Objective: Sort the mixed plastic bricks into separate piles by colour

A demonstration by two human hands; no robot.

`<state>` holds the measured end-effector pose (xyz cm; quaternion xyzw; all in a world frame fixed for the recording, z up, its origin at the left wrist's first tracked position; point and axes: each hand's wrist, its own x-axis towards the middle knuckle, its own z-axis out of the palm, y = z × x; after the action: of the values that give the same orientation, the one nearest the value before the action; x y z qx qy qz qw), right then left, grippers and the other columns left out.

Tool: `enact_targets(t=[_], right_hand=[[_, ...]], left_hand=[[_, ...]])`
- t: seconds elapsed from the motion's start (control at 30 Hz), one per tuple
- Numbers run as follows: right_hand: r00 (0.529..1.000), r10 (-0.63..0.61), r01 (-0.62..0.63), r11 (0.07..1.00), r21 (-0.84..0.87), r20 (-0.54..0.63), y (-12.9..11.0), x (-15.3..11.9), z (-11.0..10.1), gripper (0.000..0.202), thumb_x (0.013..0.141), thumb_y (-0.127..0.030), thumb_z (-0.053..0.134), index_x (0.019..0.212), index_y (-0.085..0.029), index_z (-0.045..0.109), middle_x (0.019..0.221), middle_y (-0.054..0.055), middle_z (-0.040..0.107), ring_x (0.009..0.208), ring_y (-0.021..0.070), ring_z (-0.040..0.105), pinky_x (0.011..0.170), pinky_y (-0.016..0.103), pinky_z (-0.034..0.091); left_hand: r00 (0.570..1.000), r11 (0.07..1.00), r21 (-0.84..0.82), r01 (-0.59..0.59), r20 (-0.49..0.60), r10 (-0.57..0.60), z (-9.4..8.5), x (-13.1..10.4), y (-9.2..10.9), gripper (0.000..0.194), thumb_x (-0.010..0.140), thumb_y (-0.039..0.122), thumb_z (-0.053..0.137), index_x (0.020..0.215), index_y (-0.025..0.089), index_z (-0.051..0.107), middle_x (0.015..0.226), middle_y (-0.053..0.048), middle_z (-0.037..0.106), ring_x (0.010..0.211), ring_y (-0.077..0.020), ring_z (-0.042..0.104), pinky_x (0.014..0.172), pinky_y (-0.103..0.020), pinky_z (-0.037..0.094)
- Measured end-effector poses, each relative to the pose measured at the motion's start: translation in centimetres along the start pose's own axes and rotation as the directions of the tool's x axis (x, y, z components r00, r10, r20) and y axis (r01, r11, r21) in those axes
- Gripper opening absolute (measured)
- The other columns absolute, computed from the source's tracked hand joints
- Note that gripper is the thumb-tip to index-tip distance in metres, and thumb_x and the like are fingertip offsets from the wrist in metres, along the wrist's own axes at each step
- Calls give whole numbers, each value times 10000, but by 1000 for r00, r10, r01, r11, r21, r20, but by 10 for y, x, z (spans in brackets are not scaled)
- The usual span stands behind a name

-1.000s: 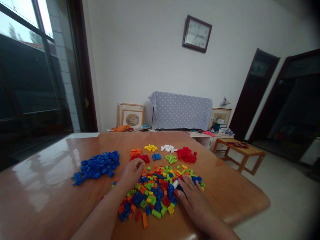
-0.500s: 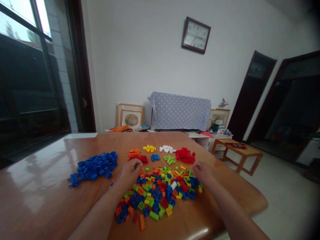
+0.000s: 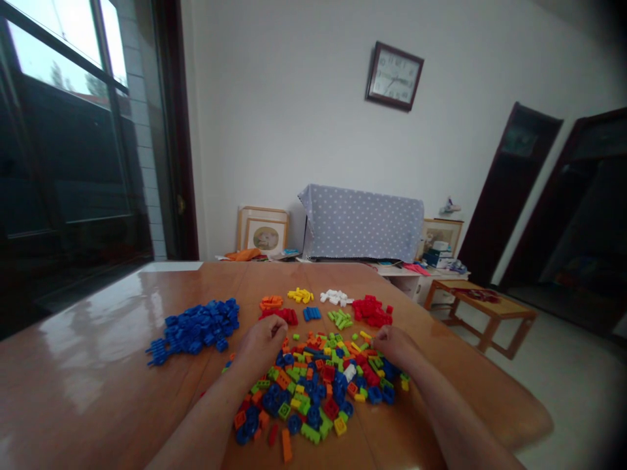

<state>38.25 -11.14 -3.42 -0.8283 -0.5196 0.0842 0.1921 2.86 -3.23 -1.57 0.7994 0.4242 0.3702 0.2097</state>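
A mixed heap of small toy building bricks [image 3: 313, 391] in orange, green, blue, red and yellow lies in front of me. My left hand [image 3: 264, 339] is at the heap's upper left edge, fingers curled closed; whatever they may hold is hidden. At the upper right edge, my right hand [image 3: 396, 346] has its fingertips pinched together beside yellow and green bricks, and I cannot make out anything in them. Beyond my hands are small sorted groups: red bricks [image 3: 372, 311], green bricks [image 3: 339, 318], blue bricks [image 3: 311, 314], white bricks [image 3: 336, 297], yellow bricks [image 3: 300, 296] and orange bricks [image 3: 271, 302].
A large pile of blue bricks [image 3: 198, 328] sits left of my left hand on the glossy wooden table [image 3: 98, 365]. The table's rounded right edge is beyond my right arm. A low wooden stool [image 3: 482, 305] stands on the floor to the right.
My right hand has moved left and slightly down, from beside the heap onto its upper right edge. My left hand stays closed in nearly the same place. The view has shifted slightly.
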Motion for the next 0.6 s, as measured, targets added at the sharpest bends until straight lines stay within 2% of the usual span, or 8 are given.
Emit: enact_targets(t=[0.17, 0.4, 0.6], right_hand=[[999, -37, 38, 998, 59, -13, -2, 10, 10, 113, 707, -219, 639, 797, -164, 680, 747, 18, 707, 680, 127, 590, 554, 201, 317], [998, -38, 43, 995, 90, -59, 3, 13, 12, 219, 818, -277, 512, 780, -154, 689, 741, 31, 709, 678, 132, 590, 551, 204, 321], [997, -81, 81, 995, 64, -11, -4, 16, 11, 91, 722, -206, 610, 716, -153, 683, 705, 21, 698, 661, 124, 567, 555, 199, 315]], left_hand=[[1000, 1000, -6, 8, 4, -8, 0, 0, -1, 285, 904, 372, 421, 810, 185, 614, 699, 4, 596, 651, -148, 532, 557, -235, 294], [999, 999, -38, 36, -18, -37, -2, 0, 1, 272, 889, 383, 446, 795, 186, 608, 661, 11, 580, 646, -150, 538, 553, -235, 294], [999, 999, -34, 34, -16, -34, 1, 1, 1, 265, 886, 371, 448, 787, 185, 609, 681, 7, 595, 653, -150, 547, 565, -239, 303]])
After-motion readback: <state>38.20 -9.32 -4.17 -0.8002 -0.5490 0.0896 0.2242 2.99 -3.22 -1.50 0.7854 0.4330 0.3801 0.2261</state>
